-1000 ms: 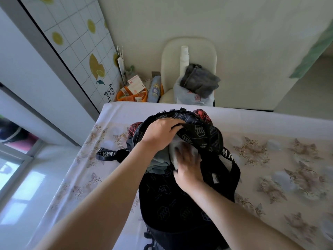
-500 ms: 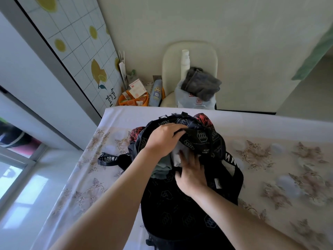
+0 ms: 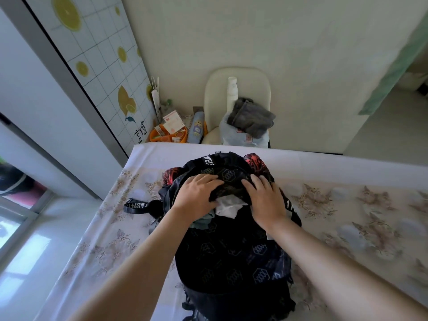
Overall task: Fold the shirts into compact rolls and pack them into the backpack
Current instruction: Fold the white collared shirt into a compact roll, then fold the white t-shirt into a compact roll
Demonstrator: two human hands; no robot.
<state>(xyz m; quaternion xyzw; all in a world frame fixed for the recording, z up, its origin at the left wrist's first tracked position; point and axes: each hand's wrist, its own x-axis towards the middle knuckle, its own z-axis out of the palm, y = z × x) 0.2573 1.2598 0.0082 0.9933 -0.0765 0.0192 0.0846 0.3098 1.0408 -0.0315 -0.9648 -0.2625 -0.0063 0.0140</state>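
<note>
The backpack (image 3: 231, 258) lies on the table (image 3: 347, 205), its mouth pointing away from the person, and its near end is cut off by the bottom edge of the view. Most of what is packed is hidden inside. Only a crumpled bit of a white shirt (image 3: 228, 206) and a corner of a grey-green shirt (image 3: 203, 222) show in the opening, under the edge of the top flap (image 3: 231, 179). Red-patterned fabric (image 3: 254, 161) peeks out behind the flap; whether it is clothing or part of the bag cannot be told. A lettered strap (image 3: 139, 205) trails off to the left, its print only partly readable.

Both forearms reach forward over the bag. The left hand (image 3: 196, 195) lies palm down on the flap's left side, fingers slightly spread. Its thumb is out of sight, so whether it pinches the flap edge cannot be told. The right hand (image 3: 266, 200) rests flat on the flap's right side, fingers fairly straight and close together, pressing the fabric.

Behind the table a chair (image 3: 215, 93) holds a grey cloth (image 3: 251, 118); its seat and legs are hidden.
</note>
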